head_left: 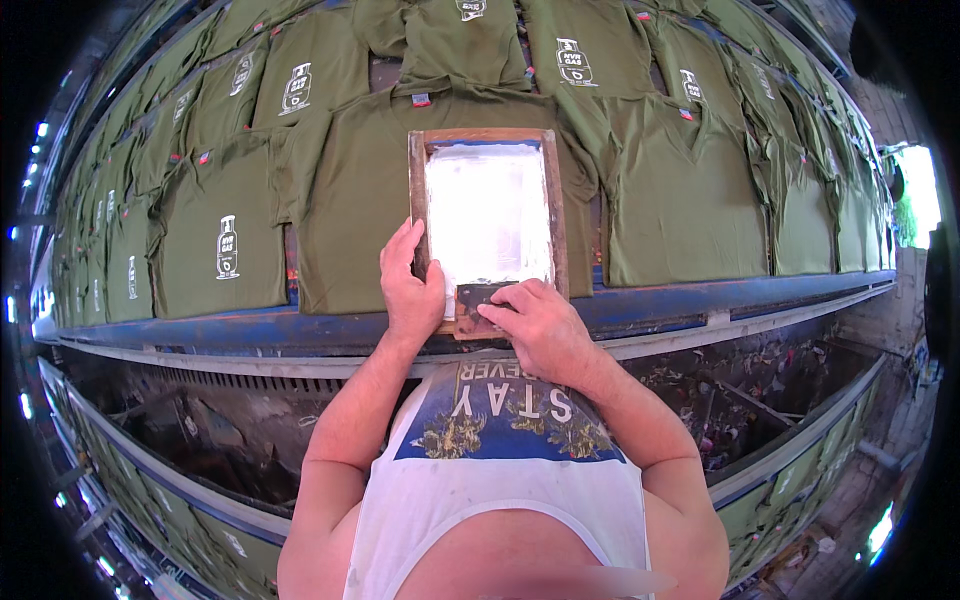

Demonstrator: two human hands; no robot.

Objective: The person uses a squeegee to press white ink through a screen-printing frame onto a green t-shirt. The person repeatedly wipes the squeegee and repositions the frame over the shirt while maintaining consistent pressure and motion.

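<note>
At the near end of a wooden frame [559, 220], the fingers of the right hand [548, 332] close on a dark, flat block [470, 300], thumb and fingertips bent over its right part. Along the frame's left side, the left hand [412, 300] has its fingers stretched up the outer edge and its thumb set apart; whether it grips the wood or only rests against it, I cannot tell. Inside the frame lies a bright white panel [490, 210], its surface detail mostly lost to glare. Under the frame, a green shirt [350, 220] is spread flat, its collar pointing away from the person. To the left lies a shirt with a white print [190, 265]; to the right, a plain green shirt [685, 215]. More shirts lie in rows beyond, above the blue bench edge [345, 328].
</note>
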